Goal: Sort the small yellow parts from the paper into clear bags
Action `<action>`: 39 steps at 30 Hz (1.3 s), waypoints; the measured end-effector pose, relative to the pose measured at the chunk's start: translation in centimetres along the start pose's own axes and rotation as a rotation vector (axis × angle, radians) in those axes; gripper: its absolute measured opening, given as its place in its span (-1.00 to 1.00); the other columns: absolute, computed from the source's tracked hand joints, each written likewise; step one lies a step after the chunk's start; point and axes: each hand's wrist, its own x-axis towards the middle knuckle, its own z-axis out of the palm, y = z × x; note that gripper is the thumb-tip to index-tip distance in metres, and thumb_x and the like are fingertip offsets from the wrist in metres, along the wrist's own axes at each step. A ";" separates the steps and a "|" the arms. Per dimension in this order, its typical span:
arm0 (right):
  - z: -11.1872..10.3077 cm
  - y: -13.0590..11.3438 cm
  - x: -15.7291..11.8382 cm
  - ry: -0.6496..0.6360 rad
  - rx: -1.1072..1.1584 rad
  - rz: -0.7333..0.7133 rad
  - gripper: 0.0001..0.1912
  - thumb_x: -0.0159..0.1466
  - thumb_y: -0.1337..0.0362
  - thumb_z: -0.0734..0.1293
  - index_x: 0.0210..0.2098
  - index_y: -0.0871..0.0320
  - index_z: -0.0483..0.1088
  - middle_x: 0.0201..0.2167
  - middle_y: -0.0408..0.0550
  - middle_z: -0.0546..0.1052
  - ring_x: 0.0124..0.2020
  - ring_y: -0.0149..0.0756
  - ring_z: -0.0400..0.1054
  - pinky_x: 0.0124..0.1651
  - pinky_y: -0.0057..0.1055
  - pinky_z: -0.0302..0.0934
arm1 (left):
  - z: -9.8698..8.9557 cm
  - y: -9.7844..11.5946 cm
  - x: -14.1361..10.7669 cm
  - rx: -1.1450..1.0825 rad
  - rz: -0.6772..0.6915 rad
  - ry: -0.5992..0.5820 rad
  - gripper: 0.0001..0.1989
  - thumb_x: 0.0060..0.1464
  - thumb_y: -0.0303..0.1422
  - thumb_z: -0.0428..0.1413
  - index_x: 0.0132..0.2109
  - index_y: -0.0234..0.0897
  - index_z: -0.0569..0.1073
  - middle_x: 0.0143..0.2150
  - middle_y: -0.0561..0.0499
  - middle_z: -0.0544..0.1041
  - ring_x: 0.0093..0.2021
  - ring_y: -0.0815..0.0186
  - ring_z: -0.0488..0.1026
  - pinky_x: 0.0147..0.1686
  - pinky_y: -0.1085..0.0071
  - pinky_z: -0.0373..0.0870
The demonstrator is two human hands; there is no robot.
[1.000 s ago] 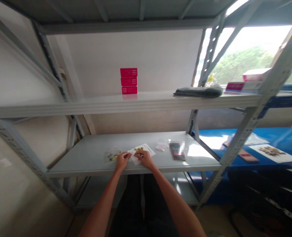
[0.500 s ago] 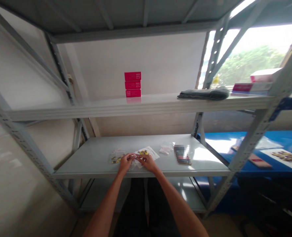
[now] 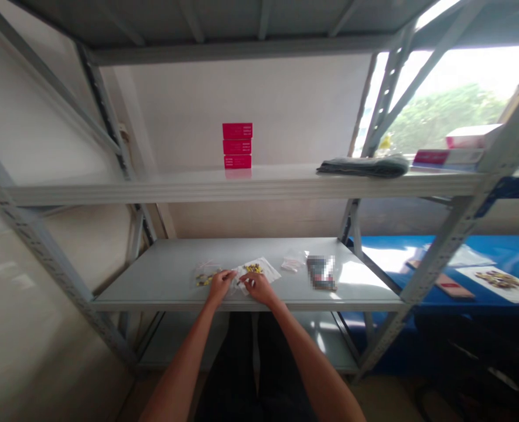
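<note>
Left hand (image 3: 219, 287), right hand (image 3: 258, 288): fingers (image 3: 229, 274) pinching plastic bag (image 3: 268, 271) near shelf front edge (image 3: 242, 306).

Left hand (image 3: 219, 287) and right hand (image 3: 258, 288) meet over a plastic bag (image 3: 263, 271) on a metal shelf (image 3: 163, 264)

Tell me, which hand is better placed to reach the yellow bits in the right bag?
Probably the right hand: it lies on the clear plastic bag, just below the yellow pieces. The left hand sits further left, nearer the other bag.
</note>
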 end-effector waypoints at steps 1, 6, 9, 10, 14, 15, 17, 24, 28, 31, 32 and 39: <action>0.0 -0.2 -0.1 0.002 -0.030 -0.022 -0.69 0.22 0.50 0.26 -0.17 0.12 0.57 -0.25 -0.06 0.62 -0.29 -0.30 0.45 -0.09 -0.39 0.30 | 0.0 -0.1 0.0 -0.031 -0.004 -0.017 -0.62 0.01 -0.05 0.20 -0.23 -0.29 0.63 -0.23 -0.09 0.66 -0.22 0.18 0.55 -0.19 0.36 0.41; -0.2 -1.0 -0.4 0.118 -0.070 -0.067 -0.69 0.27 0.47 0.22 -0.12 0.11 0.52 -0.16 0.00 0.56 -0.18 -0.26 0.42 -0.08 -0.39 0.27 | 0.1 -0.8 0.0 -0.101 -0.001 -0.010 -0.63 -0.06 -0.04 0.26 -0.32 -0.30 0.56 -0.38 0.00 0.60 -0.35 0.25 0.50 -0.31 0.42 0.37; -0.6 -0.9 -0.5 0.342 -0.128 0.115 -0.65 0.29 0.46 0.15 -0.08 0.15 0.50 -0.13 0.05 0.53 -0.12 -0.23 0.39 -0.05 -0.36 0.25 | 0.1 -0.9 0.0 -0.090 0.002 0.047 -0.63 0.03 -0.02 0.19 -0.36 -0.29 0.54 -0.43 0.02 0.57 -0.38 0.28 0.48 -0.34 0.44 0.35; -0.8 -0.7 -0.5 0.393 -0.179 0.209 -0.65 0.29 0.46 0.14 -0.10 0.16 0.51 -0.15 0.05 0.53 -0.12 -0.21 0.38 -0.05 -0.35 0.24 | 0.1 -0.9 0.0 -0.084 0.000 0.057 -0.62 0.05 -0.02 0.17 -0.36 -0.29 0.55 -0.43 0.01 0.57 -0.38 0.28 0.48 -0.34 0.44 0.35; -0.9 0.0 -0.5 0.314 -0.406 0.438 -0.72 0.27 0.43 0.23 -0.16 0.15 0.55 -0.16 0.08 0.52 -0.05 -0.11 0.33 0.03 -0.28 0.18 | 0.1 -0.7 -0.1 -0.066 -0.020 0.053 -0.57 0.08 0.00 0.13 -0.37 -0.31 0.58 -0.42 -0.05 0.60 -0.36 0.25 0.52 -0.33 0.41 0.40; -0.8 0.1 -0.4 0.261 -0.447 0.441 -0.74 0.28 0.42 0.24 -0.18 0.15 0.57 -0.16 0.10 0.52 -0.05 -0.08 0.32 0.03 -0.27 0.17 | 0.1 -0.6 -0.2 -0.072 -0.030 0.049 -0.57 0.07 0.00 0.14 -0.36 -0.32 0.59 -0.41 -0.06 0.61 -0.35 0.24 0.53 -0.33 0.40 0.42; -0.6 0.3 -0.3 0.184 -0.504 0.417 -0.77 0.31 0.39 0.26 -0.24 0.14 0.58 -0.16 0.14 0.53 -0.06 -0.07 0.31 0.03 -0.26 0.15 | 0.2 -0.5 -0.3 -0.092 -0.068 0.038 -0.57 0.04 -0.01 0.18 -0.31 -0.34 0.60 -0.36 -0.10 0.64 -0.34 0.22 0.54 -0.39 0.41 0.44; -0.6 0.3 -0.1 0.230 -0.289 0.277 -0.76 0.37 0.36 0.24 -0.23 0.14 0.58 -0.21 0.05 0.55 -0.12 -0.19 0.35 0.00 -0.32 0.20 | 0.2 -0.3 -0.3 -0.074 -0.070 -0.023 -0.58 0.03 -0.04 0.20 -0.21 -0.33 0.65 -0.27 -0.13 0.67 -0.29 0.15 0.57 -0.41 0.38 0.46; -0.5 0.2 0.1 0.147 -0.036 0.105 -0.81 0.36 0.28 0.29 -0.22 0.11 0.57 -0.21 -0.02 0.56 -0.23 -0.28 0.38 -0.09 -0.37 0.26 | 0.1 0.2 -0.2 -0.002 0.007 -0.082 -0.63 0.01 -0.05 0.22 -0.29 -0.30 0.67 -0.31 -0.10 0.68 -0.26 0.12 0.58 -0.22 0.30 0.47; -0.3 -0.1 0.2 0.084 0.005 0.048 -0.82 0.35 0.27 0.32 -0.26 0.10 0.59 -0.23 -0.02 0.56 -0.21 -0.26 0.40 -0.03 -0.34 0.27 | 0.0 0.7 -0.3 0.003 0.012 -0.128 -0.65 -0.02 -0.06 0.23 -0.31 -0.27 0.67 -0.29 -0.10 0.69 -0.22 0.07 0.59 -0.17 0.25 0.48; -0.3 -0.2 0.3 0.072 0.017 0.035 -0.81 0.35 0.27 0.31 -0.26 0.10 0.60 -0.23 -0.01 0.57 -0.19 -0.25 0.41 -0.01 -0.33 0.27 | 0.0 0.7 -0.3 -0.003 0.007 -0.130 -0.65 -0.03 -0.07 0.24 -0.30 -0.27 0.67 -0.27 -0.10 0.69 -0.20 0.06 0.59 -0.16 0.25 0.48; -0.9 0.1 0.0 0.305 -0.096 0.277 -0.66 0.40 0.28 0.17 -0.07 0.12 0.57 -0.21 0.03 0.58 -0.22 -0.24 0.41 -0.09 -0.37 0.26 | -0.1 0.6 -0.7 -0.018 -0.112 -0.011 -0.53 0.04 0.00 0.15 -0.22 -0.33 0.66 -0.32 -0.12 0.68 -0.43 0.21 0.52 -0.61 0.46 0.30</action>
